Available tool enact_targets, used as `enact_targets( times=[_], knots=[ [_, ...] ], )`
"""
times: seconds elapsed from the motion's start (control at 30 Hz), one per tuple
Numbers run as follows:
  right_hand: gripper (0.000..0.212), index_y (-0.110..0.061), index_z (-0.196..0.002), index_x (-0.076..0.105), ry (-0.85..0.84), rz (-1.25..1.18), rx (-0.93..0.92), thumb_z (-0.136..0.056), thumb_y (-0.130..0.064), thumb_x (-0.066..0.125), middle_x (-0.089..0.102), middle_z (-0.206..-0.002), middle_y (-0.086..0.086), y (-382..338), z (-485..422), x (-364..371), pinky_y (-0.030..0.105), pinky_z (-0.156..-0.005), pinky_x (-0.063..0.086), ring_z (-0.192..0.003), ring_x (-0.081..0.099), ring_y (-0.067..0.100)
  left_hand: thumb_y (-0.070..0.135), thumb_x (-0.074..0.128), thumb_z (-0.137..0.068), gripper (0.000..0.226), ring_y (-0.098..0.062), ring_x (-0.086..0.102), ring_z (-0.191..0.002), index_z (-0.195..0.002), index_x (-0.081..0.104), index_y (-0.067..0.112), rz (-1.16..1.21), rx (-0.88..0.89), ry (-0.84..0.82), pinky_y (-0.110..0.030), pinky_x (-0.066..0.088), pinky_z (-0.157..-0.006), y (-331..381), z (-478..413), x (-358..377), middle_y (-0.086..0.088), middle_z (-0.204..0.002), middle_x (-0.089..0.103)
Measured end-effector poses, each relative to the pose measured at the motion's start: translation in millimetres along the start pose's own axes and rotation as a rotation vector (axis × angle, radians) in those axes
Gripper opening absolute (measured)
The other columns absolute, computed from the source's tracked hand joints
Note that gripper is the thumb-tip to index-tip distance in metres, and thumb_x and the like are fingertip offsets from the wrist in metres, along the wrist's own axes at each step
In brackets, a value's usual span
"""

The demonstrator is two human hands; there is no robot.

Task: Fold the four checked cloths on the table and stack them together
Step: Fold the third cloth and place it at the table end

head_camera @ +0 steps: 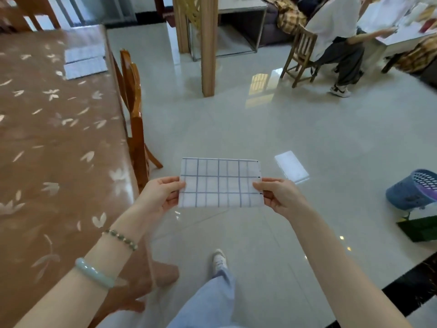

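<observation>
While the cloth (221,183) is in plain view, held flat in the air over the floor just right of the table (47,138), its layers cannot be counted; only small stepped edges show at its right side. Left hand (160,194) pinches the cloth's left edge, thumb on top, fingers curled beneath and largely hidden by the fabric. Right hand (276,195) pinches the right edge the same way, with its fingertips also hidden below. Table is cut off at the left and bottom of the view. Two folded cloths (85,61) lie at the table's far right corner, one just behind the other. They are washed out by glare, and whether they touch or overlap cannot be told. A chair (134,114) stands against the table's right side, its seat hidden. A pale rectangle (292,166) lies on the floor right of the table, and whether it is cloth or a reflection cannot be told. Well right of the table, a blue basket (413,190) lies tipped on its side, cut by the frame edge, with no contents visible through its mesh. A green bag (418,228) sits just nearer than the basket, also cut off, its interior unseen. Far beyond the table, a seated person (335,31) is cut off at the top.
</observation>
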State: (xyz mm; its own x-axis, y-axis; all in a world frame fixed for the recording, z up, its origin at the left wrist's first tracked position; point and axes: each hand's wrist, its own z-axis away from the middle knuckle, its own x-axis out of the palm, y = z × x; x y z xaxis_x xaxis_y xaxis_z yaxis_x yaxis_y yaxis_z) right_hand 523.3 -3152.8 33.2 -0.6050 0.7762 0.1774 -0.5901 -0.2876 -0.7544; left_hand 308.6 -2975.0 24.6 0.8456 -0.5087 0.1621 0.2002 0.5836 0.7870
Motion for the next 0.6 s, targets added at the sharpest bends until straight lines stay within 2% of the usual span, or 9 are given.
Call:
enact_targets(
  times=[0.07,0.2,0.3,0.4,0.5,0.6],
  knots=[
    [0.021,0.007,-0.098,0.064,-0.013,0.032,0.013,-0.077,0.009,0.067,0.069,-0.082,0.017,-26,-27,8,0.032,-0.062,0.059,-0.067,0.068,0.021,-0.003,0.060,-0.087,0.014,-0.018,0.072,-0.064,-0.100,0.064,0.000,0.034,-0.004,0.037,-0.030,0.060,-0.065,15,-20,6,-0.010,-0.077,0.074],
    [0.013,0.004,-0.091,0.064,-0.073,0.084,0.022,-0.079,0.010,0.065,0.070,-0.066,0.010,-78,-74,26,0.030,-0.060,0.059,-0.058,0.068,0.016,0.001,0.061,-0.087,0.022,-0.020,0.073,-0.073,-0.109,0.063,-0.001,0.057,0.006,0.087,-0.035,0.058,-0.075,51,-54,15,-0.011,-0.085,0.075],
    [0.012,0.005,-0.091,0.065,-0.125,0.102,0.024,-0.081,0.010,0.062,0.070,-0.068,0.011,-107,-105,42,0.027,-0.058,0.058,-0.059,0.068,0.016,0.002,0.059,-0.089,0.023,-0.023,0.071,-0.081,-0.112,0.062,0.000,0.075,0.023,0.121,-0.034,0.057,-0.079,80,-72,19,-0.015,-0.097,0.073],
    [0.018,0.008,-0.098,0.065,-0.174,0.141,0.041,-0.081,0.008,0.063,0.069,-0.080,0.015,-132,-138,60,0.027,-0.060,0.058,-0.064,0.069,0.018,0.002,0.059,-0.090,0.026,-0.024,0.071,-0.086,-0.116,0.060,0.000,0.131,0.023,0.162,-0.031,0.059,-0.075,105,-92,21,-0.017,-0.104,0.071],
    [0.008,0.005,-0.088,0.065,-0.205,0.178,0.039,-0.082,0.009,0.062,0.066,-0.065,0.009,-156,-175,80,0.023,-0.055,0.055,-0.055,0.065,0.014,0.006,0.060,-0.091,0.027,-0.025,0.071,-0.093,-0.117,0.060,0.003,0.246,-0.022,0.201,-0.029,0.060,-0.071,126,-118,18,-0.013,-0.102,0.073],
    [0.008,0.006,-0.088,0.066,-0.253,0.193,0.062,-0.082,0.009,0.062,0.065,-0.074,0.014,-179,-220,100,0.026,-0.059,0.057,-0.060,0.065,0.017,0.007,0.060,-0.091,0.023,-0.019,0.073,-0.082,-0.113,0.063,0.003,0.317,-0.026,0.238,-0.025,0.058,-0.061,143,-150,20,-0.010,-0.092,0.075]
  ],
)
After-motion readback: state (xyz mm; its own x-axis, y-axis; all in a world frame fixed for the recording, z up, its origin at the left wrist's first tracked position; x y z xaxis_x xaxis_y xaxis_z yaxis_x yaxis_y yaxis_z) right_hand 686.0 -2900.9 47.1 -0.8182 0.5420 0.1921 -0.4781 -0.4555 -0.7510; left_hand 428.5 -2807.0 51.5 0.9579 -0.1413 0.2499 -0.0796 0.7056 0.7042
